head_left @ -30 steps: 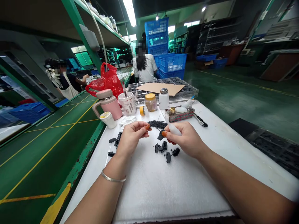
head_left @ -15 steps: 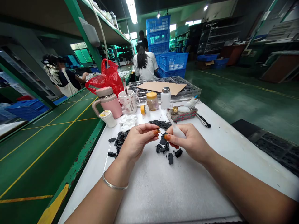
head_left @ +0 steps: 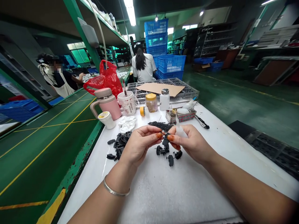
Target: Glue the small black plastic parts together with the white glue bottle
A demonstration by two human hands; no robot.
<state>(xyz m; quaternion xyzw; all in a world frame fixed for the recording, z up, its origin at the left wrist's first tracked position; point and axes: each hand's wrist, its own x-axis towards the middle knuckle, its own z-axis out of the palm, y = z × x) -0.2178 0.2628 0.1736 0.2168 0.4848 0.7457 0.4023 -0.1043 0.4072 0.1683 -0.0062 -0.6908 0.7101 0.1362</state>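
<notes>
My left hand point(head_left: 139, 143) is closed in a pinch on a tiny black part point(head_left: 163, 133), mostly hidden by the fingertips. Close against it, my right hand point(head_left: 192, 141) grips a black plastic piece point(head_left: 165, 142) between thumb and fingers. A translucent white squeeze bottle point(head_left: 180, 131) with a thin nozzle is also tucked in that hand, nozzle up. The two small parts meet or nearly meet; I cannot tell which. Below the hands lie several black plastic pieces point(head_left: 171, 160). A pile of similar pieces point(head_left: 121, 143) sits left of my left wrist, and tiny black parts point(head_left: 158, 125) are heaped behind.
Along the back of the white table point(head_left: 149, 193) stand a pink mug point(head_left: 109, 105), a plastic cup point(head_left: 126, 104), a yellow-lidded jar point(head_left: 151, 103) and a white bottle point(head_left: 164, 100). A utility knife point(head_left: 202, 122) lies right, beside a small tray point(head_left: 181, 116). Co-workers sit beyond.
My left fingertips have moved right, bringing the tiny part up to the black piece in my right hand. The squeeze bottle has shifted slightly right in the picture.
</notes>
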